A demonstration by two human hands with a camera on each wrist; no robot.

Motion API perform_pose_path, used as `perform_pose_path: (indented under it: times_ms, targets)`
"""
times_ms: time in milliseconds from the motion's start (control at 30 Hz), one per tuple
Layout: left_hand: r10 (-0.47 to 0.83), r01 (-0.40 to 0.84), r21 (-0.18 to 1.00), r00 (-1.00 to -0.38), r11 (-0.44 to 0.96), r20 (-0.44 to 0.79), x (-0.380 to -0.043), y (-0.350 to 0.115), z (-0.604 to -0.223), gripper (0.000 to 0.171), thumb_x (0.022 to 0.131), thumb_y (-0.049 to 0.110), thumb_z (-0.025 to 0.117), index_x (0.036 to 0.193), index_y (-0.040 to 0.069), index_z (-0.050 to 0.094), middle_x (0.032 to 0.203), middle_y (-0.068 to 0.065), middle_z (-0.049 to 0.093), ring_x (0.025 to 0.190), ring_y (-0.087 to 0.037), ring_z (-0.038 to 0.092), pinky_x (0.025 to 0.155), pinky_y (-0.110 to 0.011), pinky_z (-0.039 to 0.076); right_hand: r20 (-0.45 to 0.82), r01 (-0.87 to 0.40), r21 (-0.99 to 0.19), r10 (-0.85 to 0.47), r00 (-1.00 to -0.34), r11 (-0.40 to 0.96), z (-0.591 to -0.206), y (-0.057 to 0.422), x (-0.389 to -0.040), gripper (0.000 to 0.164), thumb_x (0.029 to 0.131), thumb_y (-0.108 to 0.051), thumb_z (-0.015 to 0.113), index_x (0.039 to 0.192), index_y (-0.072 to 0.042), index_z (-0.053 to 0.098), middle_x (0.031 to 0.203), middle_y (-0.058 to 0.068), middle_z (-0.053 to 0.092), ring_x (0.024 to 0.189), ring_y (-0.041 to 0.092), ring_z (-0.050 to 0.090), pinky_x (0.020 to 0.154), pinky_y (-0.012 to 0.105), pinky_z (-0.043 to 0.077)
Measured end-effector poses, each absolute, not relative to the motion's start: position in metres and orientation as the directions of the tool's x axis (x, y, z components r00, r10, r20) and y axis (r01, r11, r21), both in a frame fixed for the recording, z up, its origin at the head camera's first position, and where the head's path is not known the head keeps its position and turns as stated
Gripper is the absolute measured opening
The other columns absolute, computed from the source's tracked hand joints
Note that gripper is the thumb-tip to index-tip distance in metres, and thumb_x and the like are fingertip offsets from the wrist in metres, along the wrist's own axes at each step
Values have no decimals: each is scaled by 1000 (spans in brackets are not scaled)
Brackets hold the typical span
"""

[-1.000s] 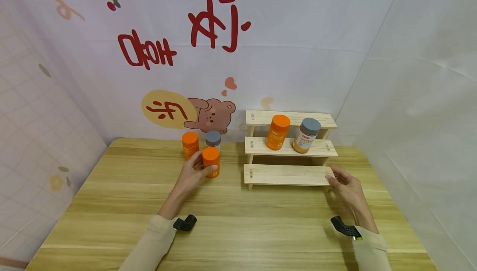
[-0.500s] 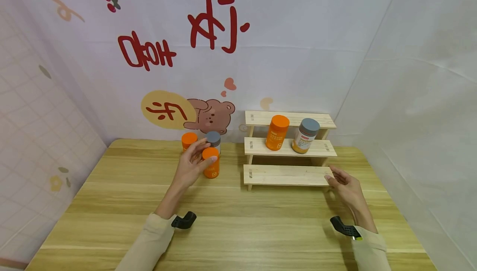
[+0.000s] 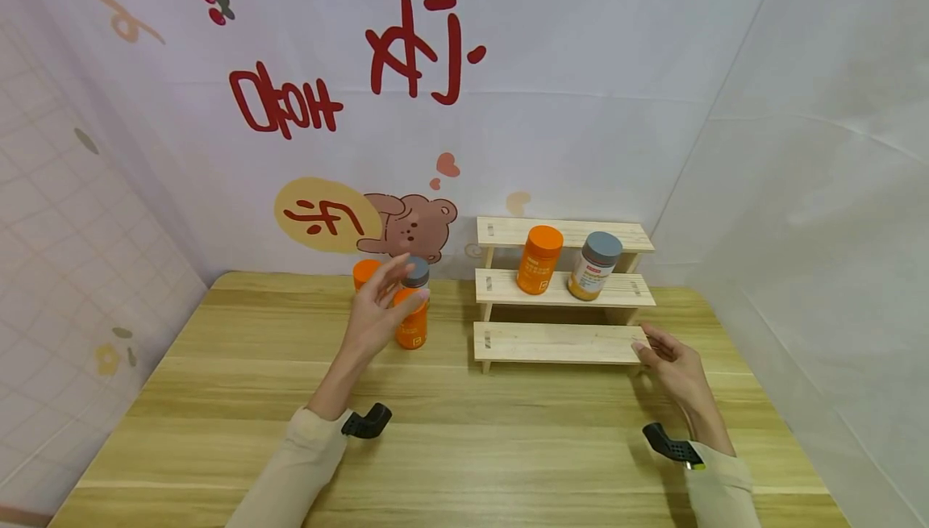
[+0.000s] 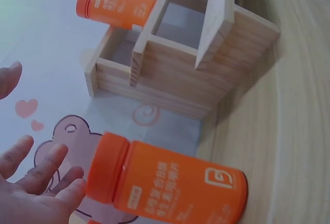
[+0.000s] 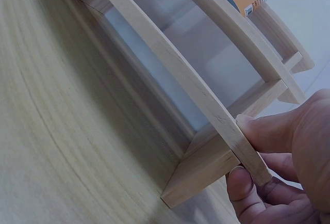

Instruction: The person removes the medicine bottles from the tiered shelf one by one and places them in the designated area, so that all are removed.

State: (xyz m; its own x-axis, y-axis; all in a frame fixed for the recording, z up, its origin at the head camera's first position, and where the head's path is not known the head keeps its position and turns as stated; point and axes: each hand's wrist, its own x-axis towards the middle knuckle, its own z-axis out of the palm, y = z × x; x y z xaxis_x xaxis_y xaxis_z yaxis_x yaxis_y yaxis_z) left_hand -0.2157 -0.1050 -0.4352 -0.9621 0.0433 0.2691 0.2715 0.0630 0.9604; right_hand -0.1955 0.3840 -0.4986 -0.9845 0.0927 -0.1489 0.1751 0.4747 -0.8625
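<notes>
My left hand (image 3: 373, 318) is raised with its fingers spread and thumb apart, just over the front orange bottle (image 3: 412, 332). In the left wrist view, the fingers show beside the lid of this orange bottle (image 4: 175, 182), with nothing in their grasp. Behind stand a second orange bottle (image 3: 366, 272) and a grey-capped bottle (image 3: 417, 272), both partly hidden by the hand. My right hand (image 3: 681, 368) pinches the right end of the lowest board of a three-step wooden shelf (image 3: 559, 342). Thumb above and fingers below grip the board (image 5: 221, 123) in the right wrist view.
On the shelf's middle step stand an orange bottle (image 3: 540, 262) and a grey-capped bottle with a white-and-yellow label (image 3: 595, 268). Printed white cloth (image 3: 566, 44) encloses the wood-grain table (image 3: 479, 439) at the back and sides.
My left hand has let go of the front orange bottle and risen up and back above it, fingers opening. That bottle stays upright in place. My right hand keeps its grip on the shelf.
</notes>
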Motion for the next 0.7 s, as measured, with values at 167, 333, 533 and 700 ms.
perform_pose_path:
  times_ms: [167, 333, 533, 700]
  targets:
    - [76, 303, 952, -951, 35, 300, -217, -95, -428, 65, 92, 15, 78, 150, 20, 50, 148, -13, 54, 144, -32, 47, 125, -48, 34, -147, 172, -859, 89, -985, 482, -500, 384, -195, 79, 101, -48, 61, 162, -9, 31, 165, 26, 29, 150, 44, 32, 81, -2, 40]
    - [125, 312, 950, -944, 30, 306, -220, -81, -424, 65, 94, 15, 76, 152, 21, 48, 147, -6, 55, 144, -28, 47, 123, -50, 37, -141, 169, -860, 95, -985, 481, -499, 383, -195, 79, 101, -49, 61, 161, -8, 32, 165, 25, 29, 150, 43, 32, 81, -2, 40]
    - [187, 307, 952, -935, 4, 301, -224, -63, -424, 69, 93, 17, 76, 154, 24, 45, 152, -10, 52, 147, -33, 44, 124, -51, 35, -140, 168, -866, 94, -986, 471, -499, 383, -195, 78, 101, -48, 61, 161, -7, 32, 166, 25, 28, 151, 44, 31, 82, -2, 42]
    - [225, 305, 952, -927, -10, 299, -227, -47, -422, 72, 92, 18, 77, 156, 20, 43, 151, -9, 52, 146, -34, 45, 124, -54, 34, -146, 169, -868, 85, -986, 468, -500, 385, -195, 78, 101, -47, 61, 162, -9, 30, 166, 25, 27, 152, 44, 30, 81, -2, 42]
